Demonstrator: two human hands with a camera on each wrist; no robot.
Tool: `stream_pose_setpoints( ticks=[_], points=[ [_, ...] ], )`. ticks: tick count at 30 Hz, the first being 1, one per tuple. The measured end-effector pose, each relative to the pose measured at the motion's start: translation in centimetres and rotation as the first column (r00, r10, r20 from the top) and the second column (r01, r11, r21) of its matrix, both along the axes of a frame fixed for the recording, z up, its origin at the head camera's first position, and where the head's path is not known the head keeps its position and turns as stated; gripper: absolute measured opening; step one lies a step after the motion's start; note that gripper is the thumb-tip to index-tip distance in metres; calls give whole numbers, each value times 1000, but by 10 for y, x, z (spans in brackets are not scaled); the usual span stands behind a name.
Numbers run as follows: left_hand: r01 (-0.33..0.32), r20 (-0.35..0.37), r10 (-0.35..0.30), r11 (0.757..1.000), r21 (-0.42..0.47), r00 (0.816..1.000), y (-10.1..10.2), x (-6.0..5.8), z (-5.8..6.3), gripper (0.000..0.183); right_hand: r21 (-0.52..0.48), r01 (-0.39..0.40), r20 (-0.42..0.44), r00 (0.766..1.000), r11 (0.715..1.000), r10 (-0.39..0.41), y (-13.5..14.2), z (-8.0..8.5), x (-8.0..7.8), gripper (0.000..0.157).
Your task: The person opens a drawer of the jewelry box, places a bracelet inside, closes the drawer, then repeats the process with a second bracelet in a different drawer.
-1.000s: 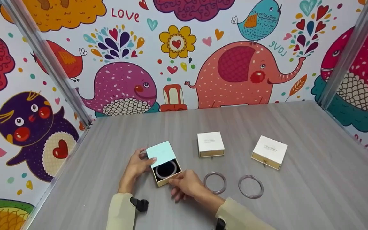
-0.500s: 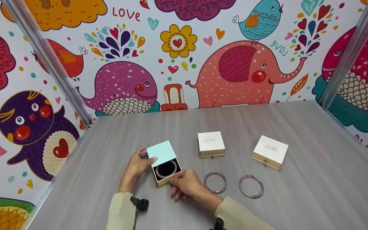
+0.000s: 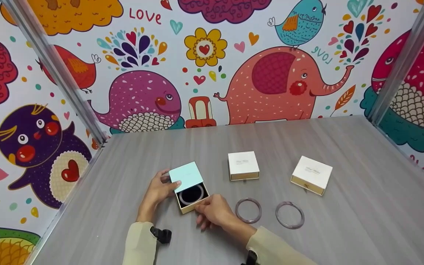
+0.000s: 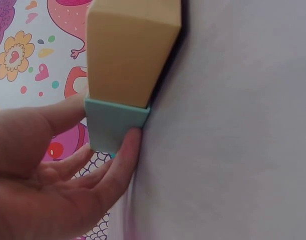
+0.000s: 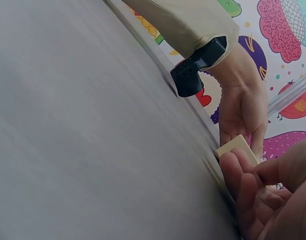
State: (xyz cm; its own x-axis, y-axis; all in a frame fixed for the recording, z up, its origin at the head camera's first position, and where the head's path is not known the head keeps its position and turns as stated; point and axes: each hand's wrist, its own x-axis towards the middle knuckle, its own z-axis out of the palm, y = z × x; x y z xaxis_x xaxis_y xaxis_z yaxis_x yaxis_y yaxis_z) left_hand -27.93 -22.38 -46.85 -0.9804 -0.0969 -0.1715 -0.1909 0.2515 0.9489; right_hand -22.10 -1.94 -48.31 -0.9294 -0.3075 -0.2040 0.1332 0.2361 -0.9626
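A small box with a turquoise sleeve (image 3: 186,176) lies on the table, its cream drawer (image 3: 187,209) pulled partly out toward me. Inside the drawer a bangle (image 3: 186,203) rests on a dark lining; its far part is under the sleeve. My left hand (image 3: 159,188) grips the sleeve from the left, thumb on top; the left wrist view shows the left hand's fingers (image 4: 125,155) along the sleeve's side. At the drawer's front right corner, my right hand (image 3: 217,211) pinches the drawer, other fingers loosely curled below. The right wrist view partly hides this contact.
Two greyish-purple bangles, a nearer one (image 3: 249,221) and a farther-right one (image 3: 290,227), lie right of my right hand. Behind them stand two closed white boxes, one in the middle (image 3: 243,162) and one at right (image 3: 312,172). A printed wall panel (image 3: 204,81) borders the table's back.
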Motion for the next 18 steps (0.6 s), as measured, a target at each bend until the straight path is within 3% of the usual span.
stream_pose_setpoints(
  ticks=[18],
  points=[
    [-12, 1, 12, 1000, -24, 1000, 1, 0, 0, 70, 28, 12, -30, 999, 1000, -11, -4, 0, -4, 16]
  ],
)
